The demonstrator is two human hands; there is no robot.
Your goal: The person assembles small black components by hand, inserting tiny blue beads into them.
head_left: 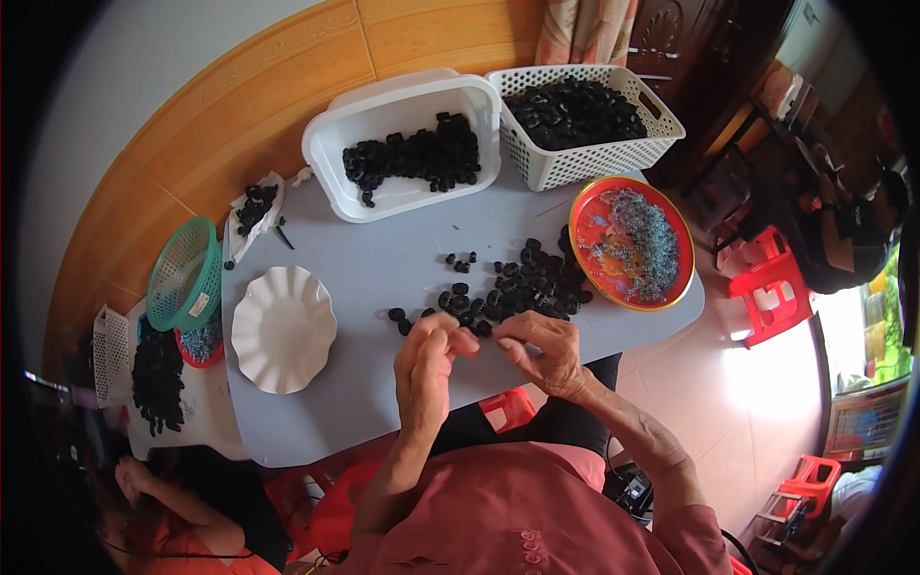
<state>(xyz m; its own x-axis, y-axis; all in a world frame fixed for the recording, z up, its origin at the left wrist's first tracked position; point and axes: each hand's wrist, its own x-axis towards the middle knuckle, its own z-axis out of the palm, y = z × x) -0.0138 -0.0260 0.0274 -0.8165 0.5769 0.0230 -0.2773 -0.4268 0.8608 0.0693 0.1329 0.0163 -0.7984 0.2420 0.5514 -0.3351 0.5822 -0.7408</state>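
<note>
1. The left hand (428, 356) and right hand (542, 347) meet over the near middle of the grey table (383, 268), fingertips almost touching.
2. Both hands are curled with the fingers pinched together; something small and dark seems to sit between them, but I cannot tell which hand grips it.
3. A loose pile of black rings (522, 283) lies on the table just beyond the fingertips, with a few strays to its left.
4. A red plate (586, 213) with small metal bits sits to the right of the pile, its rim near the table's right edge.
5. A white scalloped dish (284, 329) stands to the left, well apart from the hands, with bare table between.
6. At the far edge stand a white tub (331, 144) and a white lattice basket (551, 168), both holding black rings.
7. A green basket (182, 273) leans off the table's left edge.
8. Bare table lies between the pile and the tub.
9. Red stools (771, 292) stand on the floor to the right.
</note>
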